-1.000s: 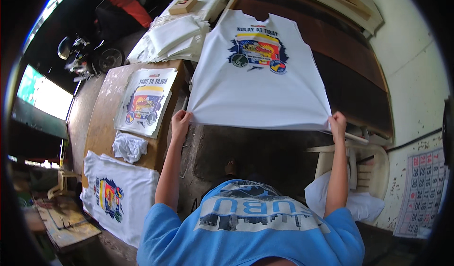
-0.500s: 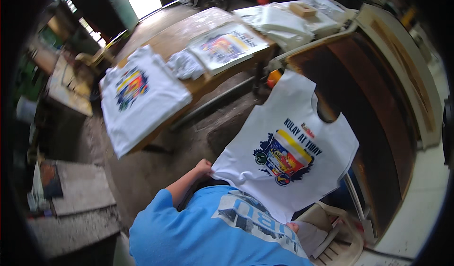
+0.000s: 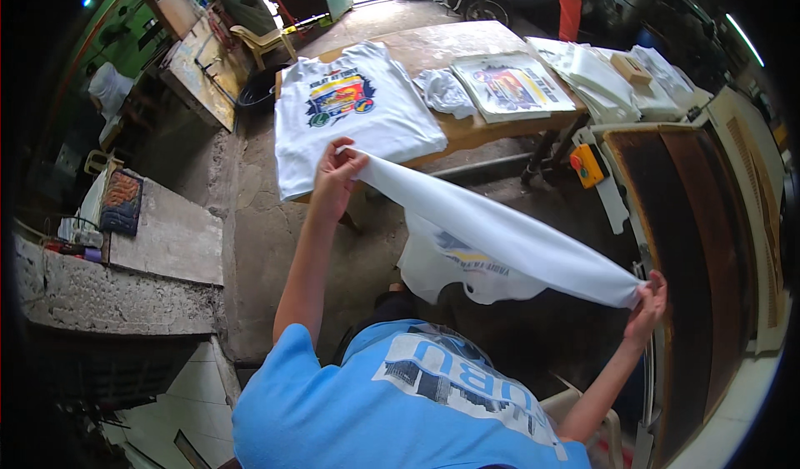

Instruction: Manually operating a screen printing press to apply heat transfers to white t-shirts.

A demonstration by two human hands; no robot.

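Note:
A white sleeveless shirt panel (image 3: 492,227) hangs in the air in front of me, stretched between my two hands by its bottom edge. My left hand (image 3: 336,177) pinches one corner, over the near edge of the table. The opposite corner is gripped in my right hand (image 3: 646,309), beside the dark flat bed of a machine. Its neck end dangles downward, and a coloured print shows faintly and upside down through the cloth. Beyond my left hand, a stack of white printed shirts (image 3: 367,148) lies on the wooden table (image 3: 417,48).
On the table are a crumpled white cloth (image 3: 444,94) and a stack of printed sheets (image 3: 510,86). Farther right lie white sheets with a small brown box (image 3: 631,70). A yellow box with an orange button (image 3: 587,166) adjoins the dark machine bed (image 3: 667,244). A concrete ledge (image 3: 117,294) stands left.
Both hands have risen from near my body, lifting the panel's bottom edge. The panel, formerly spread print-up over the machine side, now hangs neck-down, left of the machine bed. The view has shifted left.

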